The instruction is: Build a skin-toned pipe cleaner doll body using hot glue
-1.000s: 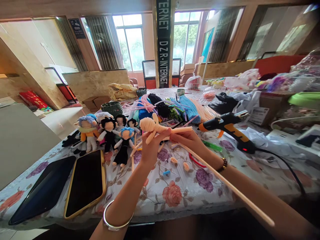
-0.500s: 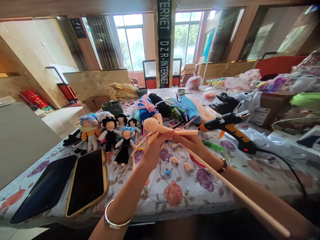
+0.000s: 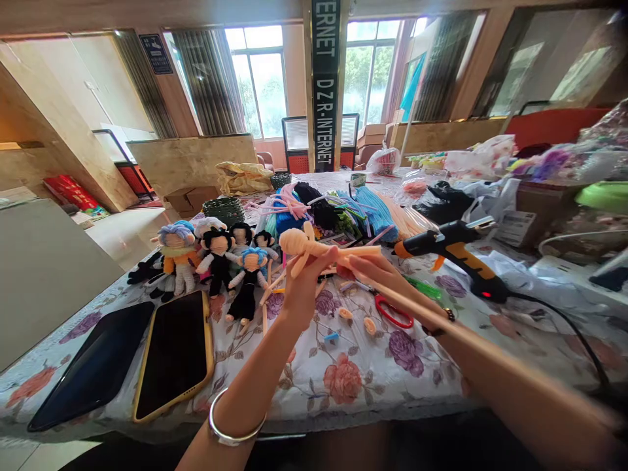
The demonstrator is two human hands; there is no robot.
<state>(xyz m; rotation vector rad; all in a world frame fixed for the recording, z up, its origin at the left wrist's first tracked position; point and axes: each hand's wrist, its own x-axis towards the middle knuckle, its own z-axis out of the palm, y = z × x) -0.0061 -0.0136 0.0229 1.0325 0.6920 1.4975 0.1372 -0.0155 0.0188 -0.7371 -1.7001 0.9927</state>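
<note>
My left hand (image 3: pixel 300 292) is closed around a peach pipe-cleaner doll (image 3: pixel 294 241), which has a round wound head and short limbs. The doll lies on its side above the table, its body end pointing right. Close beside it, my right hand (image 3: pixel 387 280) pinches a long peach pipe cleaner (image 3: pixel 471 337) at the doll's body. The strand's free length trails down to the right across my forearm and blurs near its end. Under my hands lie red-handled scissors (image 3: pixel 394 311), partly hidden, two small peach coils (image 3: pixel 369 326) and a small blue piece (image 3: pixel 331 337).
Several finished dolls (image 3: pixel 216 258) stand at the left behind two phones (image 3: pixel 174 353). Bundles of coloured pipe cleaners (image 3: pixel 366 212) lie at the back. A glue gun (image 3: pixel 454 252) with a lit red light and cord sits at the right, beside plastic bags (image 3: pixel 524 258).
The doll has turned slightly in my left hand. My right hand has shifted a little, the strand's trailing end has swung, and more of the red scissors shows. The view has shifted slightly.
</note>
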